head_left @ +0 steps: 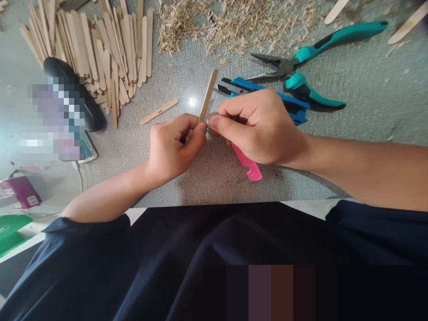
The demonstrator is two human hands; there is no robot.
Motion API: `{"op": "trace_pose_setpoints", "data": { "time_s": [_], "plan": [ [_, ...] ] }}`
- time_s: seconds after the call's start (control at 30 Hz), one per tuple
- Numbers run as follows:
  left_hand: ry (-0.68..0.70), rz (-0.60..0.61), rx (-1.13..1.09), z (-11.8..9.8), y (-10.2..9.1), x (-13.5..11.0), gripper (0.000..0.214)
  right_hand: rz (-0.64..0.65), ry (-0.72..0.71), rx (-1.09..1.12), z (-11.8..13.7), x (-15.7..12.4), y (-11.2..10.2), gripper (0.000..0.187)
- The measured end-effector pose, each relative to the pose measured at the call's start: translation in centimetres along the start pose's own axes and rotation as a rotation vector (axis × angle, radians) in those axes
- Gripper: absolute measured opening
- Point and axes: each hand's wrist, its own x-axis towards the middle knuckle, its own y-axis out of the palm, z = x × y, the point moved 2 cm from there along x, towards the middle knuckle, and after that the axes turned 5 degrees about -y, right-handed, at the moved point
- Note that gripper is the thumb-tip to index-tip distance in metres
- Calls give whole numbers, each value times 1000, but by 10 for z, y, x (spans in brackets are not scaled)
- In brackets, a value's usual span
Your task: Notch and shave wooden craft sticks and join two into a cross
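My left hand is closed, its thumb and fingers pinching the lower end of a wooden craft stick that points up and away from me. A small notch or slit shows in this stick just above the fingertips. Close beside it, my right hand is closed around a pink utility knife. The knife's notched end sticks out below the palm, and its blade end is mostly hidden by the fingers near the stick. Another craft stick with a slot in its middle lies flat beyond my left hand.
A blue utility knife and teal-handled needle-nose pliers lie beyond my right hand. Wood shavings cover the far side. A heap of craft sticks, a black object and a phone with a cable are at left.
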Motion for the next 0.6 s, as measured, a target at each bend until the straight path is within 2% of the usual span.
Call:
{"op": "trace_pose_setpoints", "data": {
  "time_s": [0.2, 0.47, 0.6],
  "plan": [
    [68, -14, 23, -1, 0, 0, 35, 8, 11, -18, 0, 2, 0, 55],
    [323, -109, 191, -5, 4, -2, 25, -15, 53, -39, 6, 0, 2, 64],
    [330, -109, 215, -6, 7, -3, 25, -19, 47, -47, 4, 0, 5, 66]
  ]
}}
